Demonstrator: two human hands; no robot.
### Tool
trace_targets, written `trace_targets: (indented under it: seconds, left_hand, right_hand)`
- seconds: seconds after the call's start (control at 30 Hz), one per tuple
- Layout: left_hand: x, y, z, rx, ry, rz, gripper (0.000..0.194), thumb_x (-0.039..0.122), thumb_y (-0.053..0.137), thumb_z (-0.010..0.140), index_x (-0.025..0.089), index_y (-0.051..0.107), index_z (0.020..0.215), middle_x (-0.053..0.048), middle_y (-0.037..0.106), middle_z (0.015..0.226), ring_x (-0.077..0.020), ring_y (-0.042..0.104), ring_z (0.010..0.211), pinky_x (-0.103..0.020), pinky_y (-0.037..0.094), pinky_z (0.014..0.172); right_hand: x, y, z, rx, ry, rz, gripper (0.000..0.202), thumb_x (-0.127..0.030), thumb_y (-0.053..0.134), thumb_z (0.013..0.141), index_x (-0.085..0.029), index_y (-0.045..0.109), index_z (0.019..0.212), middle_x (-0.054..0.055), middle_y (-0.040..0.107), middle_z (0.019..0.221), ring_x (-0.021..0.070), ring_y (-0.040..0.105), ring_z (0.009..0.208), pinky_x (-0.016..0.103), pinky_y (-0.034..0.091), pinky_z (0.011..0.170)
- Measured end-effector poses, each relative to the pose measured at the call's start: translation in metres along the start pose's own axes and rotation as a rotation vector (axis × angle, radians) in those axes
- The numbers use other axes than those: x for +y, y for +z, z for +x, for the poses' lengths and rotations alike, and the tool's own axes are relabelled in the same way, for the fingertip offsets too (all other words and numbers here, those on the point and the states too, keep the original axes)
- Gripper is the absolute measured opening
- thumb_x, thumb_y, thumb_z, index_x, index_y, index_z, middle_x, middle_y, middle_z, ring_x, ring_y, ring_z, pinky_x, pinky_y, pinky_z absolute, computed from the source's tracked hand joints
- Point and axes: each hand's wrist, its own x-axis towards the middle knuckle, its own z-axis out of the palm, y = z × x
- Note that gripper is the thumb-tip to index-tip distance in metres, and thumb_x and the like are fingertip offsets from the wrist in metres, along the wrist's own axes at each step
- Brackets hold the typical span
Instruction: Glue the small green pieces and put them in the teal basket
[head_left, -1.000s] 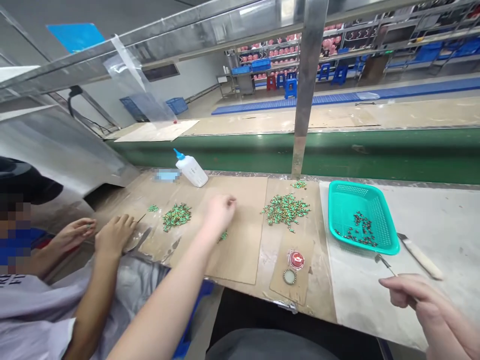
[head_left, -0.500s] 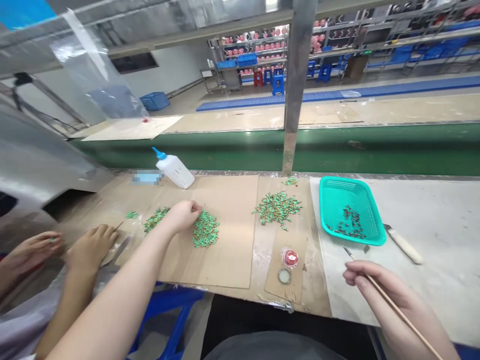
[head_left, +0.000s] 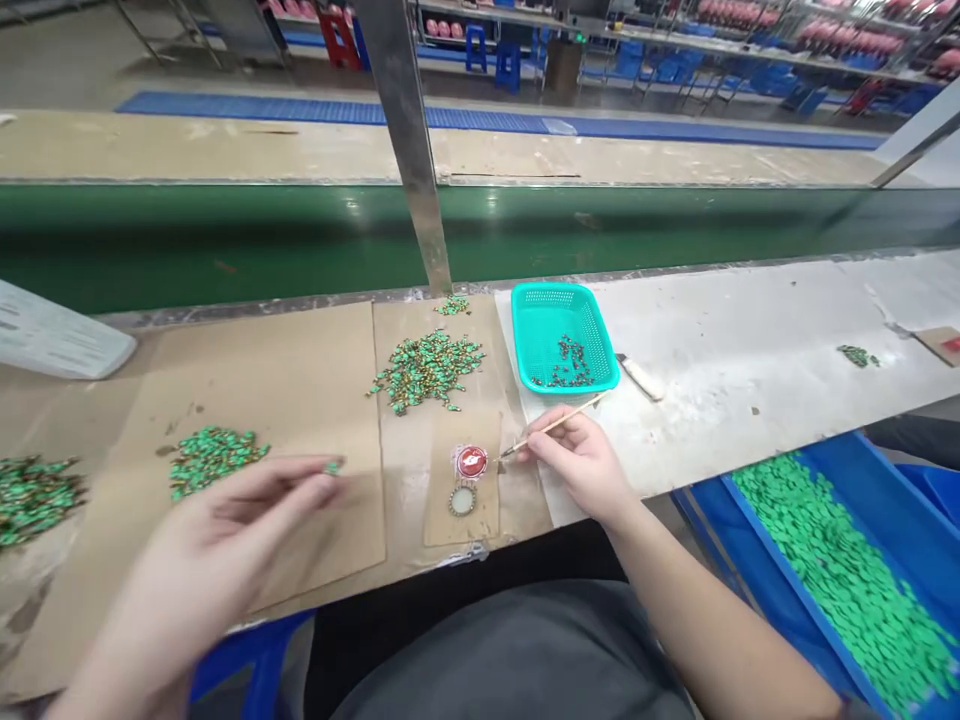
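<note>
My left hand (head_left: 225,535), slightly blurred, pinches a small green piece (head_left: 334,467) between thumb and fingertips, over the cardboard sheet. Behind it lies a pile of green-and-gold pieces (head_left: 214,455). My right hand (head_left: 574,455) grips a thin paintbrush (head_left: 559,420) like a pen, its tip pointing left. Close to that tip sits a small round cap of red paint (head_left: 472,461), with dried red smears round its rim. Just in front of it is a second bottle cap (head_left: 462,500) with pale contents. Both caps rest on a small cardboard piece (head_left: 442,525).
Another green-and-gold pile (head_left: 427,370) lies beyond the caps. A turquoise basket (head_left: 525,340) holds small dark pieces, with a pale-handled knife (head_left: 641,378) beside it. A white bottle (head_left: 60,335) stands left. A metal post (head_left: 411,130) rises at the table's back. Low right, a blue bin (head_left: 795,600) holds green pieces.
My view has swung right and down. The left hand has come away from the green pile, carrying a small green piece. The right hand has brought the paintbrush beside the red paint cap.
</note>
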Motion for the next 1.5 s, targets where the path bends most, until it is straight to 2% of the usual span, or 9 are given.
trace_targets:
  seconds: [0.07, 0.13, 0.3, 0.47, 0.67, 0.9, 1.1, 1.23, 1.5]
  left_hand:
    - [0.01, 0.028, -0.026, -0.115, -0.026, -0.061, 0.05, 0.074, 0.102, 0.079, 0.027, 0.097, 0.097, -0.011, 0.099, 0.108, -0.037, 0.092, 0.098, -0.041, 0.078, 0.087]
    - [0.02, 0.05, -0.044, -0.159, -0.043, -0.135, 0.053, 0.079, 0.098, 0.08, 0.027, 0.095, 0.091, -0.011, 0.097, 0.101, -0.0347, 0.09, 0.091, -0.038, 0.076, 0.079]
    - [0.029, 0.072, -0.063, -0.254, -0.163, -0.443, 0.039, 0.063, 0.109, 0.077, 0.028, 0.095, 0.088, -0.006, 0.088, 0.083, -0.0258, 0.081, 0.079, -0.03, 0.069, 0.072]
    - [0.022, 0.075, -0.071, -0.265, -0.206, -0.5, 0.037, 0.061, 0.108, 0.082, 0.027, 0.093, 0.084, -0.001, 0.076, 0.074, -0.0199, 0.069, 0.071, -0.027, 0.062, 0.068]
    - [0.027, 0.077, -0.076, -0.309, -0.227, -0.53, 0.047, 0.073, 0.098, 0.092, 0.027, 0.09, 0.096, 0.001, 0.065, 0.069, -0.0174, 0.055, 0.063, -0.027, 0.05, 0.06]
    - [0.029, 0.076, -0.076, -0.278, -0.261, -0.522, 0.056, 0.079, 0.104, 0.08, 0.024, 0.091, 0.085, -0.001, 0.067, 0.066, -0.0165, 0.056, 0.062, -0.024, 0.052, 0.057]
    - [0.026, 0.076, -0.077, -0.243, -0.28, -0.546, 0.047, 0.073, 0.108, 0.078, 0.028, 0.095, 0.088, -0.001, 0.072, 0.07, -0.0173, 0.059, 0.065, -0.022, 0.056, 0.057]
    - [0.026, 0.074, -0.078, -0.204, -0.288, -0.568, 0.044, 0.068, 0.111, 0.075, 0.029, 0.099, 0.093, -0.002, 0.074, 0.073, -0.0179, 0.063, 0.069, -0.021, 0.06, 0.061]
    - [0.031, 0.077, -0.073, -0.205, -0.329, -0.63, 0.053, 0.072, 0.115, 0.066, 0.026, 0.093, 0.082, -0.002, 0.079, 0.07, -0.0147, 0.068, 0.063, -0.017, 0.06, 0.06]
  right_hand:
    - [0.005, 0.007, 0.003, -0.005, 0.036, 0.035, 0.051, -0.07, 0.095, 0.099, -0.024, 0.072, 0.098, 0.004, 0.087, 0.089, 0.0239, 0.09, 0.083, 0.042, 0.078, 0.085]
    - [0.007, 0.011, 0.004, -0.007, 0.065, 0.052, 0.051, -0.068, 0.097, 0.098, -0.024, 0.072, 0.097, 0.004, 0.087, 0.089, 0.0235, 0.089, 0.084, 0.041, 0.078, 0.085]
    - [0.007, 0.014, 0.002, -0.019, 0.115, 0.059, 0.046, -0.061, 0.102, 0.095, -0.024, 0.076, 0.098, 0.004, 0.087, 0.088, 0.0222, 0.088, 0.085, 0.04, 0.076, 0.087]
    - [0.005, 0.014, -0.001, -0.023, 0.149, 0.07, 0.039, -0.054, 0.102, 0.095, -0.023, 0.078, 0.1, 0.005, 0.088, 0.09, 0.023, 0.088, 0.088, 0.04, 0.076, 0.088]
    - [0.003, 0.01, -0.002, -0.032, 0.169, 0.086, 0.037, -0.05, 0.105, 0.093, -0.023, 0.08, 0.099, 0.006, 0.09, 0.095, 0.0226, 0.089, 0.089, 0.037, 0.075, 0.087]
    - [0.002, 0.012, -0.001, -0.01, 0.169, 0.096, 0.043, -0.058, 0.107, 0.091, -0.024, 0.081, 0.095, 0.004, 0.091, 0.09, 0.0216, 0.09, 0.084, 0.035, 0.075, 0.084]
    - [0.001, 0.014, -0.001, 0.004, 0.175, 0.11, 0.045, -0.061, 0.107, 0.092, -0.024, 0.08, 0.092, 0.003, 0.091, 0.086, 0.0202, 0.09, 0.081, 0.033, 0.076, 0.08]
    - [0.0, 0.012, -0.002, -0.009, 0.185, 0.125, 0.044, -0.057, 0.11, 0.088, -0.023, 0.082, 0.093, 0.005, 0.092, 0.092, 0.0197, 0.091, 0.082, 0.033, 0.077, 0.083]
    - [0.0, 0.008, 0.0, -0.008, 0.189, 0.137, 0.042, -0.056, 0.11, 0.088, -0.024, 0.084, 0.094, 0.006, 0.094, 0.098, 0.02, 0.091, 0.085, 0.034, 0.078, 0.085]
